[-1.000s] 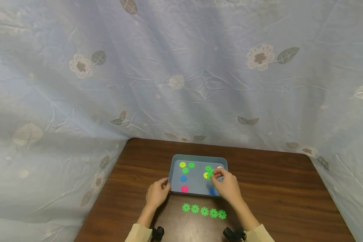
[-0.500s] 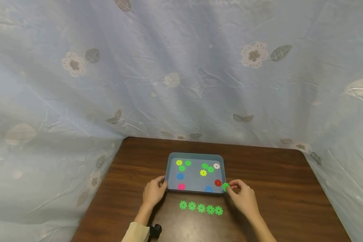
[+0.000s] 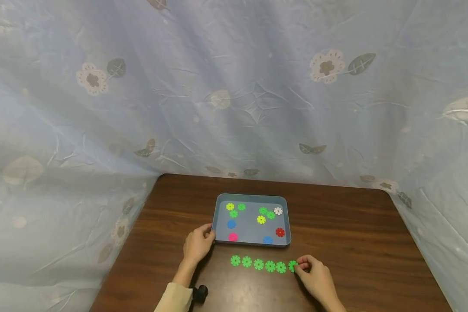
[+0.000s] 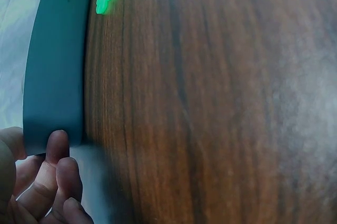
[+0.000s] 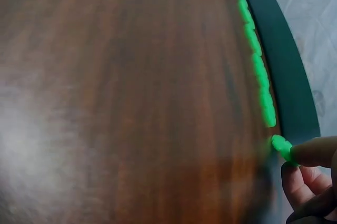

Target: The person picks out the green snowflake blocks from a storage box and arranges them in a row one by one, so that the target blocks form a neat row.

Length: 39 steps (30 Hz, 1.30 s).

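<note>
My right hand [image 3: 316, 278] pinches a green notched plastic disc [image 3: 293, 266] between thumb and fingertips, at the right end of a row of several matching green discs [image 3: 258, 264] on the table. The right wrist view shows the pinched disc [image 5: 283, 146] a small gap from the row. At the front left corner of a shallow blue-grey tray [image 3: 253, 243], my left hand [image 3: 196, 245] grips the edge, with fingertips against the wall in the left wrist view. Inside the tray lie a red disc [image 3: 280, 232], a white disc [image 3: 278, 211], a pink disc [image 3: 232, 237] and several yellow, green and blue ones.
The brown wooden table [image 3: 355, 234] extends on both sides of the tray. A patterned pale curtain [image 3: 234, 108] hangs behind the table and along its sides. Above the left sleeve [image 3: 174, 297] a black wrist device [image 3: 200, 294] is worn.
My right hand has taken a green disc out of the tray, over its right front corner, and down to the right end of the row. The left hand stays at the tray's corner.
</note>
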Available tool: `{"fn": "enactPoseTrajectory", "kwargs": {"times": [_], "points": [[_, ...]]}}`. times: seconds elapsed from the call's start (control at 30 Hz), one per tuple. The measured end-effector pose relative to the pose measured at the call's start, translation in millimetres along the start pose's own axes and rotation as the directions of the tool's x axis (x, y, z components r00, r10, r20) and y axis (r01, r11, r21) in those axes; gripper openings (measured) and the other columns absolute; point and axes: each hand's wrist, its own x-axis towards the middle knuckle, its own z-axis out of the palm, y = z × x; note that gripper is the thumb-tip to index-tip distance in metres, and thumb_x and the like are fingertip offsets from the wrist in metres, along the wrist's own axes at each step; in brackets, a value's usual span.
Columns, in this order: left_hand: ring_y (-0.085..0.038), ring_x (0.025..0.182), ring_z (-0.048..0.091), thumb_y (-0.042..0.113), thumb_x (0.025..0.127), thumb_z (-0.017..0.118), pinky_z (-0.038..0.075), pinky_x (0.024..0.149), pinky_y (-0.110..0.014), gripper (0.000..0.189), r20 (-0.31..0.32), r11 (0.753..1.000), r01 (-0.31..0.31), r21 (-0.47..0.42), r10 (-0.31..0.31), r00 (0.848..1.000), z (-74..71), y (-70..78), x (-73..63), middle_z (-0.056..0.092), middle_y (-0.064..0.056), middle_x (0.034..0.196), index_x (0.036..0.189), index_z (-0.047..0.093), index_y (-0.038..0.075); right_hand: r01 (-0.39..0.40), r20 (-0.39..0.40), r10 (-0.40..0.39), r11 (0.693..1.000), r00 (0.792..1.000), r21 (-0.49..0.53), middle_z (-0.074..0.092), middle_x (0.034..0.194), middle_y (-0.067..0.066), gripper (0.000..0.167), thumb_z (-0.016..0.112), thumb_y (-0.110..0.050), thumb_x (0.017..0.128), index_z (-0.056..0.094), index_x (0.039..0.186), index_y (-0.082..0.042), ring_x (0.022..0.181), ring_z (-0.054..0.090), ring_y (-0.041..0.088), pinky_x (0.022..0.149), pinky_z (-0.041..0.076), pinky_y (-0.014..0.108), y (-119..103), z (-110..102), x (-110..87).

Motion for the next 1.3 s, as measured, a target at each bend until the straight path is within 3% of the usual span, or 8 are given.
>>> {"fn": "enactPoseTrajectory", "kwargs": {"times": [0.5,0.8,1.3], "points": [[-0.011,0.045,0.045,0.024,0.1,0.067,0.032,0.043,-0.03,0.034,0.004,1.0,0.0,-0.009,0.0,1.0,0.6,2.9,0.8,0.067,0.01,0.066,0.131,0.072,0.01,0.042,-0.051,-0.047,0.995,0.998,-0.091,0.064,0.078,-0.009,0.012,0.081,-0.02,0.087,0.072,0.093,-0.015,0.068,0.056,0.012,0.064,0.044,0.036,2,4,4.8],[-0.009,0.046,0.043,0.025,0.099,0.067,0.031,0.043,-0.03,0.035,0.004,1.0,0.004,-0.01,-0.004,1.0,-0.2,2.6,-0.1,0.066,0.012,0.066,0.13,0.073,0.01,0.04,-0.062,-0.044,0.997,0.997,-0.07,0.066,0.08,-0.008,0.011,0.08,-0.021,0.089,0.073,0.095,-0.015,0.07,0.057,0.012,0.065,0.045,0.037,-4,2,7.4],[-0.01,0.046,0.045,0.025,0.099,0.067,0.032,0.044,-0.03,0.035,0.002,1.0,0.013,-0.005,-0.013,1.0,0.8,-0.5,0.7,0.067,0.013,0.068,0.13,0.073,0.01,0.185,-0.115,-0.184,0.983,0.976,-0.004,0.069,0.088,-0.003,0.014,0.079,-0.023,0.092,0.075,0.101,-0.013,0.062,0.051,0.013,0.059,0.042,0.034,-58,9,63.9]]}}
